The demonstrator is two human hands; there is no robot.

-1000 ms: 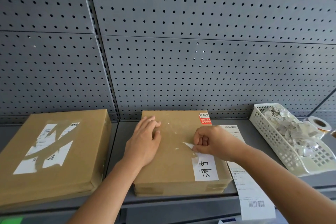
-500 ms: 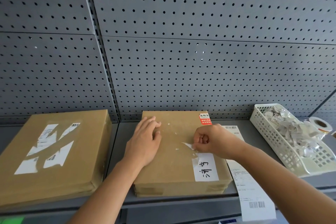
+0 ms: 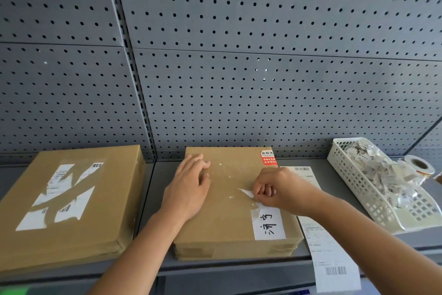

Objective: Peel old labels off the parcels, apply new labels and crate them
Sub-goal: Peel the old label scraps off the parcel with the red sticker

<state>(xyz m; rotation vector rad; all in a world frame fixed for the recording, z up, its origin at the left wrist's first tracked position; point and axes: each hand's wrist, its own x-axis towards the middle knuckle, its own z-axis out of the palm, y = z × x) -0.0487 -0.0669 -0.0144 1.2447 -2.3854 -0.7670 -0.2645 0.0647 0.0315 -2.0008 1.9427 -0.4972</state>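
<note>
A flat brown cardboard parcel lies on the grey shelf in front of me. My left hand rests flat on its left half, fingers straight. My right hand is curled and pinches a small white label scrap lifted off the parcel's top. Just below the scrap a white label with black handwriting is stuck near the parcel's right front corner. A red sticker sits at its far right corner. A long printed label sheet with barcodes lies to the right of the parcel, overhanging the shelf edge.
A second brown parcel with torn white label remains lies at the left. A white plastic basket holding several peeled label scraps stands at the right, with a tape roll behind it. A grey pegboard wall backs the shelf.
The right hand has shifted slightly while pinching the scrap. The left hand stays flat on the parcel.
</note>
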